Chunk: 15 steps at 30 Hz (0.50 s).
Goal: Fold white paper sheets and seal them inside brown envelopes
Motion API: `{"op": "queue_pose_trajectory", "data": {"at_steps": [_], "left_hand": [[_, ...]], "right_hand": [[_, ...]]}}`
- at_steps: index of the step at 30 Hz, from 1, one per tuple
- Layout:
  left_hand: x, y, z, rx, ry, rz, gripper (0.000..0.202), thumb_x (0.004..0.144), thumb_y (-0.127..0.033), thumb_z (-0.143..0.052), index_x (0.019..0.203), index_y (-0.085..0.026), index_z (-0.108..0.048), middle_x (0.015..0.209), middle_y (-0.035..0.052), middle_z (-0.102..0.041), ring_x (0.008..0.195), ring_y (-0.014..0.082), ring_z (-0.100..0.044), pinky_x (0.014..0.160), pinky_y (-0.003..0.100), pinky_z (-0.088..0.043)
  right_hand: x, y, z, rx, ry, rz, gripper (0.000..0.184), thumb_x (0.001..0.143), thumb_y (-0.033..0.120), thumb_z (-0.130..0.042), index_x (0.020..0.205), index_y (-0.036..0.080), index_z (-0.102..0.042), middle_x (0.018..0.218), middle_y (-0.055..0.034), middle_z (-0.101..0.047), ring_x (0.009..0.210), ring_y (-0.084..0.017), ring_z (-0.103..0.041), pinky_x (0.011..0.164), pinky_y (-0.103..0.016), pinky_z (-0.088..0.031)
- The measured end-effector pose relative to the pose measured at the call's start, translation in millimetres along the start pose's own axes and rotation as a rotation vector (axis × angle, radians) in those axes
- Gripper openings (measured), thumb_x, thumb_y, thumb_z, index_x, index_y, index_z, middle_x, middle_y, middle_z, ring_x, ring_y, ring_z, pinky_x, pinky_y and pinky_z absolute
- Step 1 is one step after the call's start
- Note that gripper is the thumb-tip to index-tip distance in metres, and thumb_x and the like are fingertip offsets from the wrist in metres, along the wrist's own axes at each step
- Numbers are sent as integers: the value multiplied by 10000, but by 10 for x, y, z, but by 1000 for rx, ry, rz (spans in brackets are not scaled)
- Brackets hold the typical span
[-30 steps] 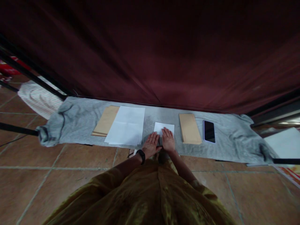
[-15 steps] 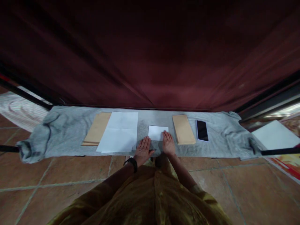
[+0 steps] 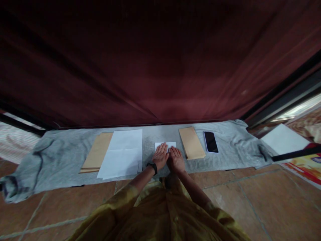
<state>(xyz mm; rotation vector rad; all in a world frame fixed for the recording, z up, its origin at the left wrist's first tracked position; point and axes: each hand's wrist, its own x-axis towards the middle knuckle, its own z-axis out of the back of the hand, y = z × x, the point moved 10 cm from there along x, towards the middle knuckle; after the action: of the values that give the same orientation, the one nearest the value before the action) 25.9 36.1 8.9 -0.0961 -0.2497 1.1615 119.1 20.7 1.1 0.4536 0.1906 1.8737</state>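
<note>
A small white folded paper (image 3: pixel 165 144) lies on the grey cloth in front of me, its near part hidden under my hands. My left hand (image 3: pixel 160 156), with a dark band at the wrist, rests flat on the paper with its fingers stretched out. Close beside it, my right hand (image 3: pixel 176 159) also lies over the paper, palm down, fingers extended. To the left are white sheets (image 3: pixel 122 152), which partly cover a stack of brown envelopes (image 3: pixel 96 152). Right of my hands sits a narrower stack of brown envelopes (image 3: pixel 191 143).
A phone (image 3: pixel 211 142) with a dark screen lies right of the narrow envelopes. The grey cloth (image 3: pixel 60 154) covers a long narrow surface. A dark red curtain (image 3: pixel 155 90) hangs behind it. Dark metal bars (image 3: pixel 286 87) stand at both sides, above a tiled floor (image 3: pixel 230 190).
My left hand has moved onto the small paper, nearer to my right hand, and both now cover its near part. The camera view has shifted slightly.
</note>
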Motion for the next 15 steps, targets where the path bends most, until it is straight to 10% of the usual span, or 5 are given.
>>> {"op": "queue_pose_trajectory", "data": {"at_steps": [15], "left_hand": [[-154,460,5,50,-66,205,603,1028,-369,-256,1556,-86,-330,1623,160,-340,1536,269,-242,1238,494,-254]], "right_hand": [[23,10,30,6,24,-34,539,944,163,-453,1477,82,-482,1546,-159,-469,1442,-270,-415,1206,-460,-292]]}}
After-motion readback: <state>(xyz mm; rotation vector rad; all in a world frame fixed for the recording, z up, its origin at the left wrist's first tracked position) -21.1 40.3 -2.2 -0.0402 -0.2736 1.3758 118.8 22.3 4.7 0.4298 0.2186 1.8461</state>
